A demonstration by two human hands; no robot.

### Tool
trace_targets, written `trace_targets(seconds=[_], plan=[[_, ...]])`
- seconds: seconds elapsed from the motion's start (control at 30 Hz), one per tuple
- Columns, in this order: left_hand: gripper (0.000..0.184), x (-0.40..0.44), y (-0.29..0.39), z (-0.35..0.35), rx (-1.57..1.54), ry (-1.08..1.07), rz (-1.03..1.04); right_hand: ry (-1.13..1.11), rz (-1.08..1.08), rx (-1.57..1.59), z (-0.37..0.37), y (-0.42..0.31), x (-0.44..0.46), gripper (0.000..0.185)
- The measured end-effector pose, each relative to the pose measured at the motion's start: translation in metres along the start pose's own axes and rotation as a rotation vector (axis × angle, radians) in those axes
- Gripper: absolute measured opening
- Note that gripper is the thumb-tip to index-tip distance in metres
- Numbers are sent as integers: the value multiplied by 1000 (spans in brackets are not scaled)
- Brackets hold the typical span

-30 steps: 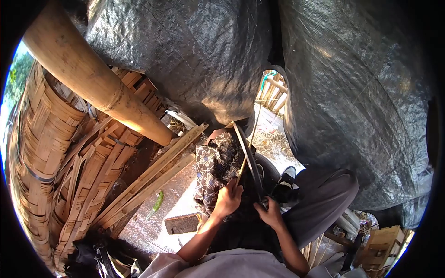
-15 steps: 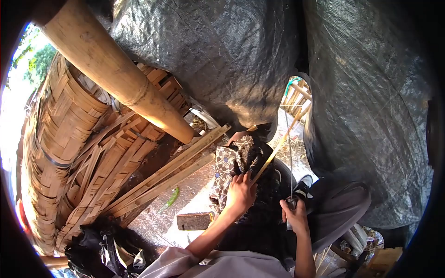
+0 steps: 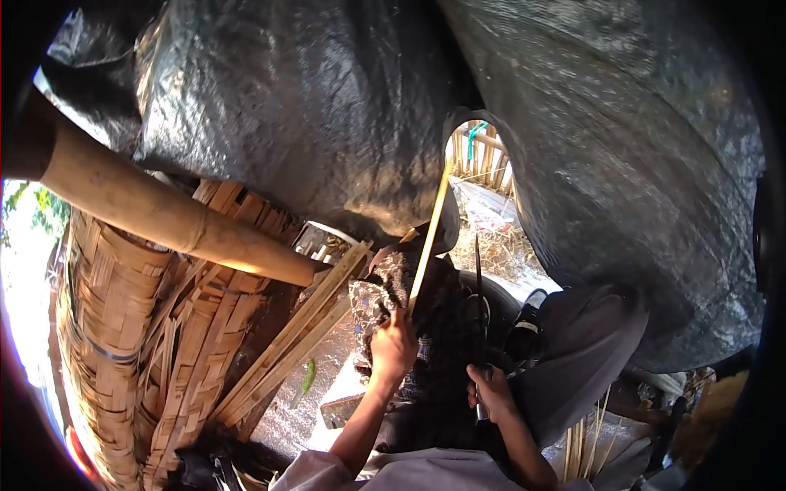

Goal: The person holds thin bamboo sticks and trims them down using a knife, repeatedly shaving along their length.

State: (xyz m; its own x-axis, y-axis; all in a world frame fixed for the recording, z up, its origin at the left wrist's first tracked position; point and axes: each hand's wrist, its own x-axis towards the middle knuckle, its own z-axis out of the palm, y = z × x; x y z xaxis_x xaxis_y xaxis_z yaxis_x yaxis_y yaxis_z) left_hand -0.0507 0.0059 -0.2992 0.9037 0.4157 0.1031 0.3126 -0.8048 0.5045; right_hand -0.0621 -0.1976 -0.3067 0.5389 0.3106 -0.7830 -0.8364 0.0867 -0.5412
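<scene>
Head view, left hand clamping strip, right hand clasping likely knife, partly hidden

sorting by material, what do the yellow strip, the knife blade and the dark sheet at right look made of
Strip: probably bamboo, smooth, pale yellow, long and straight. Knife blade: likely metal, thin and straight, finish too dark to tell. Sheet: seemingly plastic, shiny with soft creases.
</scene>
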Motion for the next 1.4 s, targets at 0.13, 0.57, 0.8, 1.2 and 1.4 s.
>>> trace_targets(seconds=[0.13, 0.57, 0.8, 1.2, 1.4], plan=[[13, 2, 21, -43, -218, 48, -16, -67, -150, -116, 0, -12, -14, 26], [18, -23, 3, -7, -951, -365, -543, -342, -208, -261, 10, -29, -7, 26], [23, -44, -10, -16, -983, -382, -613, -195, -189, -398, 8, 6, 4, 35], [45, -56, -19, -20, -1230, -579, -531, -298, -322, -323, 11, 11, 4, 35], [30, -56, 5, -14, -793, -169, -528, -338, -271, -435, 18, 18, -2, 38]])
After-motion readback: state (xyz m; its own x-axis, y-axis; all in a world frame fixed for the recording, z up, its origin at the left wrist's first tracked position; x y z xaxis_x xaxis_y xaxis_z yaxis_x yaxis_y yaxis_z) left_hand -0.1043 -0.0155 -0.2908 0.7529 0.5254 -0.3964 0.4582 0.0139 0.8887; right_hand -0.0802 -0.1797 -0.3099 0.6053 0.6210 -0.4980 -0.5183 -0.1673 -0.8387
